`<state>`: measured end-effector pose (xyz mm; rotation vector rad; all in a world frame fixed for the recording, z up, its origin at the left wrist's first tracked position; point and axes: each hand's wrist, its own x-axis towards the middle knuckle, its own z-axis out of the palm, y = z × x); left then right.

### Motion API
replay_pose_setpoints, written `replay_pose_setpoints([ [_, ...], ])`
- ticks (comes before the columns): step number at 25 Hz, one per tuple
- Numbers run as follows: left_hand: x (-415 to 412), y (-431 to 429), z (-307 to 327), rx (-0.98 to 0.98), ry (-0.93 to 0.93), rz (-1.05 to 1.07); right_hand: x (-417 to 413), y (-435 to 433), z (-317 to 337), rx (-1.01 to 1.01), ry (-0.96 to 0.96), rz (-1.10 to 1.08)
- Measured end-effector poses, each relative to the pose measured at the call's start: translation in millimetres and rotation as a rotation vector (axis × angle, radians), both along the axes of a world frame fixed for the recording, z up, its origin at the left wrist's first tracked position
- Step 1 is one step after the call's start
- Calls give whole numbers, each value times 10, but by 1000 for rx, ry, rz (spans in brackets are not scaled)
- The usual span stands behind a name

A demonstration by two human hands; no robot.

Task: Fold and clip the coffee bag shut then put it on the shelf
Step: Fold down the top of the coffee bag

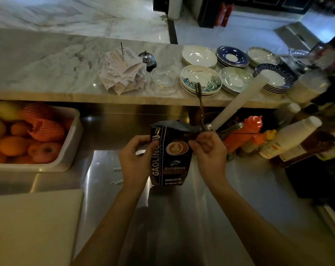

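A dark coffee bag [171, 160] with a latte picture and white lettering stands upright on the steel counter [201, 198] in the middle of the view. Its top is open, and the silvery inner lining shows at the mouth. My left hand [135, 160] grips the bag's upper left edge. My right hand [210, 148] pinches the upper right corner of the bag near the top. I see no clip in either hand.
A white tub of oranges and apples [70, 150] sits at the left, a pale cutting board [34, 225] at the near left. Behind the bag stand utensils and an orange bottle [245, 133]; white squeeze bottles [289, 137] sit at right. The marble ledge [48, 73] holds receipts, a bell and stacked saucers.
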<state>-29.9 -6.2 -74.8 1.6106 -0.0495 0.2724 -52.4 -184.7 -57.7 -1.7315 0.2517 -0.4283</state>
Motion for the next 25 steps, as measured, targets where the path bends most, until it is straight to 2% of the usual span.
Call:
replay_pose_setpoints([
  [4, -483, -18, -131, -27, 88, 35, -439, -64, -115, 25, 80, 50],
  [7, -849, -51, -225, 72, 69, 48, -734, -115, -237, 57, 117, 103],
  [10, -1110, -39, -362, 91, 108, 70, -948, -137, -328, 64, 104, 162],
  [16, -1584, -100, -389, 138, 145, 136, -1242, -253, -535, -154, 115, 233],
  [21, -1753, 14, -366, 144, 157, 102, -1354, -162, -591, -27, 140, 361],
  [25, -1780, 210, -360, 109, 169, 50, -1397, -11, -593, -15, 130, 378],
])
